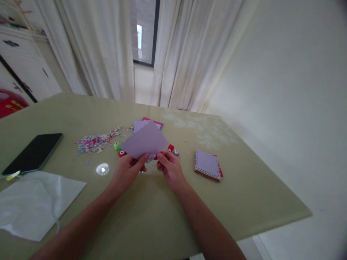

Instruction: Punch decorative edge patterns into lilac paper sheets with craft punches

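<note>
My left hand pinches the near edge of a light purple sheet of paper, tilted above the table. At the paper's near corner my right hand is closed on a small red paper punch, mostly hidden by the fingers. Small punched holes show along that edge. Near the hands stand other small punches: a green one and a red one on the left, another red one and a purple one on the right.
Colourful paper confetti lies left, near a clear dome. A phone and a white face mask lie further left. Stacked cards with punched edges sit right; coloured sheets lie behind the held paper.
</note>
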`<state>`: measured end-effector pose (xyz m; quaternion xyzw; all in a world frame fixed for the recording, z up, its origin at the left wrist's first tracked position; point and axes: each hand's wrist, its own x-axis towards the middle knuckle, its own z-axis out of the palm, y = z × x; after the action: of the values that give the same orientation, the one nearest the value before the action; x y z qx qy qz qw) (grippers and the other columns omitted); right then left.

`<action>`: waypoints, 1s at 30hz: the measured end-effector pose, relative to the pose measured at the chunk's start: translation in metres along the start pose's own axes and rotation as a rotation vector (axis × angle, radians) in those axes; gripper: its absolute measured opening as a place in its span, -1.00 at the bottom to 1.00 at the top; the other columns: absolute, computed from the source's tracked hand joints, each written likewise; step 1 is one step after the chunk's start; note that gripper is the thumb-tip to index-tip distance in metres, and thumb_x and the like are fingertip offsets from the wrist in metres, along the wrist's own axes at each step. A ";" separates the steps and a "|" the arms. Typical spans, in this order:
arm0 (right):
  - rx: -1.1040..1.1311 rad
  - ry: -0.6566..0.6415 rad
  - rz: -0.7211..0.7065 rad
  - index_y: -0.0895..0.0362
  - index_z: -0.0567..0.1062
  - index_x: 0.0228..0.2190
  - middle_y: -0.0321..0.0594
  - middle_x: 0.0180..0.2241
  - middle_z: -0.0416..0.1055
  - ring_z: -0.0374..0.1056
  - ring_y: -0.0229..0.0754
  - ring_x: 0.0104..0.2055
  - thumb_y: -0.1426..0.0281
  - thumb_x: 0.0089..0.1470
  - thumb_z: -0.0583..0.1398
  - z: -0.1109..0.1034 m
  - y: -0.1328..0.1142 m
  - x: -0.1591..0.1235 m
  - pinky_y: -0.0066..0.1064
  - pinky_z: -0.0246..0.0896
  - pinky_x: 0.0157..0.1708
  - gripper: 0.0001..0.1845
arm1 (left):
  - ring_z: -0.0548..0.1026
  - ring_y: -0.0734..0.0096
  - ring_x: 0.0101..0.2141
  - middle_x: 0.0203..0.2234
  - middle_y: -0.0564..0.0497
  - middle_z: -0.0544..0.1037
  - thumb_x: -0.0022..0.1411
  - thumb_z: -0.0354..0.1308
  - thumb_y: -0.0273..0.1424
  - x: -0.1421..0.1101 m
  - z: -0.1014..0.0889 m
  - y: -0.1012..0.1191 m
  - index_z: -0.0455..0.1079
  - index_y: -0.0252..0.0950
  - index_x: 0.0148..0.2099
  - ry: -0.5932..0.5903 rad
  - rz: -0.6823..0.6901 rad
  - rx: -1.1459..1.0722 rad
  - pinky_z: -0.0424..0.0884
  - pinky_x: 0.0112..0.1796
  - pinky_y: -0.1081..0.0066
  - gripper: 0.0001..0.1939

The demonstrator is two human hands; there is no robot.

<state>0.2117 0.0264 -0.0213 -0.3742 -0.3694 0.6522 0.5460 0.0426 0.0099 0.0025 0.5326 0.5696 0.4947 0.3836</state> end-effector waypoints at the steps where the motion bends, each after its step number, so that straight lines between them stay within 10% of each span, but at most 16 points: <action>1: -0.009 0.003 -0.006 0.11 0.59 -0.40 -0.31 -0.43 0.52 0.28 -0.35 -0.52 0.07 -0.18 0.57 0.000 0.000 0.000 -0.46 0.12 -0.49 -0.53 | 0.47 0.35 -0.66 -0.72 0.02 0.53 0.11 0.27 -0.02 0.000 0.000 0.000 0.45 -0.23 -0.55 -0.002 0.007 -0.005 0.31 -0.59 0.43 -0.59; 30: -0.105 -0.019 0.028 0.11 0.54 -0.53 -0.38 -0.63 0.32 0.08 -0.34 -0.60 -0.12 -0.17 0.50 -0.002 -0.004 0.001 -0.41 -0.13 -0.55 -0.43 | 0.44 0.36 -0.65 -0.72 0.06 0.49 0.10 0.28 -0.01 0.011 -0.001 -0.014 0.47 -0.25 -0.49 -0.172 0.018 -0.049 0.32 -0.58 0.45 -0.60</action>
<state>0.2150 0.0284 -0.0187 -0.4010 -0.4032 0.6430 0.5130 0.0367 0.0216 -0.0093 0.5687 0.5175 0.4643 0.4394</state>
